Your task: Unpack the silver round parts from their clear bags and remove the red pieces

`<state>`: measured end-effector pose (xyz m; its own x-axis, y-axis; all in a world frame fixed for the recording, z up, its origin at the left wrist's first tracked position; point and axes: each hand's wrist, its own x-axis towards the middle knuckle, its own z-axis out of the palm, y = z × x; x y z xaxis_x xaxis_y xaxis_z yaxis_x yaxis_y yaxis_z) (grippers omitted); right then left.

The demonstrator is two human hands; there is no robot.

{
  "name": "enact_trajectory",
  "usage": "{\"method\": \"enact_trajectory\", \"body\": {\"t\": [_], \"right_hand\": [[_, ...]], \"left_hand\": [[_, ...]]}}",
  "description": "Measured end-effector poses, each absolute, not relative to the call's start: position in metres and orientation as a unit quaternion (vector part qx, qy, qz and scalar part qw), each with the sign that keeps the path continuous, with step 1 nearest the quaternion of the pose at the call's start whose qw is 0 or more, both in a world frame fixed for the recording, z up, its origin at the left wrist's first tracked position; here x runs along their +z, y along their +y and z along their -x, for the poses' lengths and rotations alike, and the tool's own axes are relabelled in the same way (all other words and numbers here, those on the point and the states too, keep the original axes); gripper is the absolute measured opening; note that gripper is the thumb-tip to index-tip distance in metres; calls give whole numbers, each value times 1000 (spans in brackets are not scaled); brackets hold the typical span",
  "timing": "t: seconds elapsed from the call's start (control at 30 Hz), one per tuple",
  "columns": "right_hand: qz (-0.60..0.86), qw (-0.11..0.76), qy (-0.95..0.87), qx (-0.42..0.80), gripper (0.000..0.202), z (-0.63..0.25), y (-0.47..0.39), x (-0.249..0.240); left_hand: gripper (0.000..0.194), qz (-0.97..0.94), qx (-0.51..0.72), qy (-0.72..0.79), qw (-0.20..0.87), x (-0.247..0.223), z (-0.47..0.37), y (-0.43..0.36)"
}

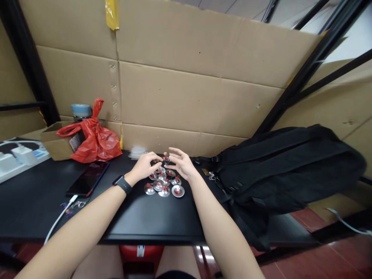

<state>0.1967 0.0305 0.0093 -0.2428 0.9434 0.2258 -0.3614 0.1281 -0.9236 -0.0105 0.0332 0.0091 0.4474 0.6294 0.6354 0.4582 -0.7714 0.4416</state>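
Small silver finger cymbals (159, 185) with red loops lie in a loose cluster on the black table (151, 221), several of them overlapping. Above the far side of this cluster, another finger cymbal (166, 160) is held up on edge between my hands. My right hand (181, 164) grips it at the fingertips, its other fingers spread. Close beside it, the fingers of my left hand (145, 166) are bent inward in a pinch. What they hold is too small to make out. A dark watch (122, 184) is on my left wrist.
To the left are a phone (88, 179) with a white cable, keys (80, 204), a power strip (23, 159), and a red plastic bag (97, 141) by a cardboard box (56, 143). Clear plastic (137, 152) lies behind my left hand. A black backpack (285, 170) fills the right side.
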Motion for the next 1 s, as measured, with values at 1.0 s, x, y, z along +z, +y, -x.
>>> {"method": "enact_trajectory", "body": {"t": [1.0], "right_hand": [[265,461,-563,632,33,-187,23,9]], "left_hand": [[13,-792,494,356,42,16,7,27]]}}
